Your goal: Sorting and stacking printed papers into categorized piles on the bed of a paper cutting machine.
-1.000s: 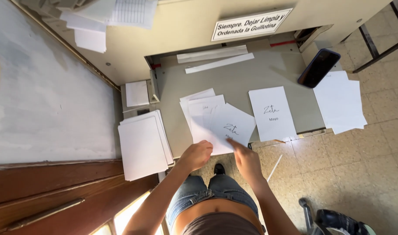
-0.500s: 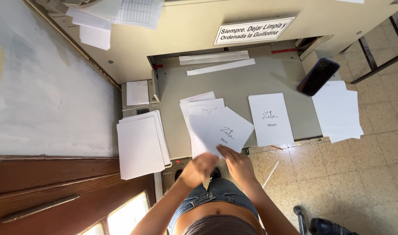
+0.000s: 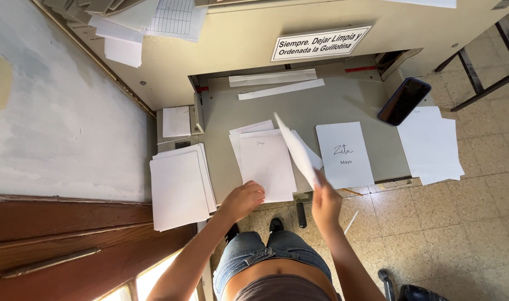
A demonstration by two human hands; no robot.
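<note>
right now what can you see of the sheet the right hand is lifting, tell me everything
The lifted sheet is plain white paper, thin and slightly curved, tilted up on edge so mostly its narrow face shows. No print can be made out on the visible side. The right hand pinches its lower corner; the upper corner points toward the back of the grey cutter table. It hangs above the gap between the middle paper stack and the single printed card.

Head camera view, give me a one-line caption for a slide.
Right hand lifts a white sheet off a paper stack on a grey cutter table; left hand rests at the stack's edge.
</note>
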